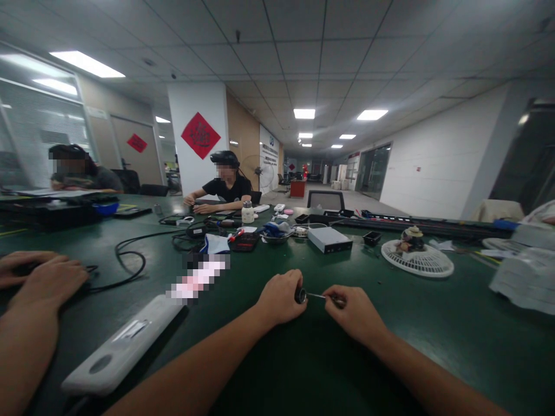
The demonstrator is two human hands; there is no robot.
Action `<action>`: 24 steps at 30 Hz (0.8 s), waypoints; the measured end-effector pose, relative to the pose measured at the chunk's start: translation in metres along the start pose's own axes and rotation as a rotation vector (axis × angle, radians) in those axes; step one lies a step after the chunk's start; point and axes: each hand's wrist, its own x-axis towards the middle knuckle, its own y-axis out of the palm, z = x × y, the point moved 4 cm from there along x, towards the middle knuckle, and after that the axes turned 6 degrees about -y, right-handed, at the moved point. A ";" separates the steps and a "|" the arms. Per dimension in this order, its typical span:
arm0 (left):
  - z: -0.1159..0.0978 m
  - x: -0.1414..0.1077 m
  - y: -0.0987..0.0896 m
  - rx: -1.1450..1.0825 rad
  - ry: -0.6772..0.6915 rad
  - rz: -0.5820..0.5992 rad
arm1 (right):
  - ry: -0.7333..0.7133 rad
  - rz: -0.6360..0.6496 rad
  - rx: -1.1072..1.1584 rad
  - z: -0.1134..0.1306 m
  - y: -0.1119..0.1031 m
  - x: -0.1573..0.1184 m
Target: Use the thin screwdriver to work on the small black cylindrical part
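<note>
Tool handle (340,302) half-hidden; neighbour's forearm (32,346) cropped

No text readable: characters on red diamond sign (200,135), wall lettering (270,151) too blurred.

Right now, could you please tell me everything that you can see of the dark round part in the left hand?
The dark round part is small, looks cylindrical, and has a paler, shiny rim on the end facing the right hand. Whether it is metal or plastic is unclear. The fingers of the left hand grip it and hide much of it. A thin, metallic-looking shaft held in the right hand points at the rimmed end; whether its tip touches is unclear.
</note>
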 end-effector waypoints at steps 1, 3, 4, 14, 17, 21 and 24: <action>0.000 0.000 0.000 0.001 0.000 0.000 | -0.015 0.018 0.024 0.001 0.001 0.000; -0.001 0.000 0.000 0.005 0.004 -0.002 | -0.044 0.062 0.066 0.002 0.004 0.000; -0.001 -0.001 0.000 0.006 0.004 -0.004 | -0.050 0.077 0.073 0.002 0.004 -0.001; -0.004 0.000 0.000 0.062 -0.005 0.004 | -0.080 0.054 0.006 0.006 0.002 -0.001; -0.004 -0.001 0.001 0.046 0.017 -0.013 | -0.078 0.070 -0.027 0.004 0.002 -0.001; -0.002 0.000 0.003 0.027 0.026 -0.018 | -0.009 0.047 -0.128 -0.001 -0.003 0.000; -0.001 0.000 0.004 0.009 0.032 -0.013 | 0.021 0.022 -0.170 -0.003 -0.006 0.000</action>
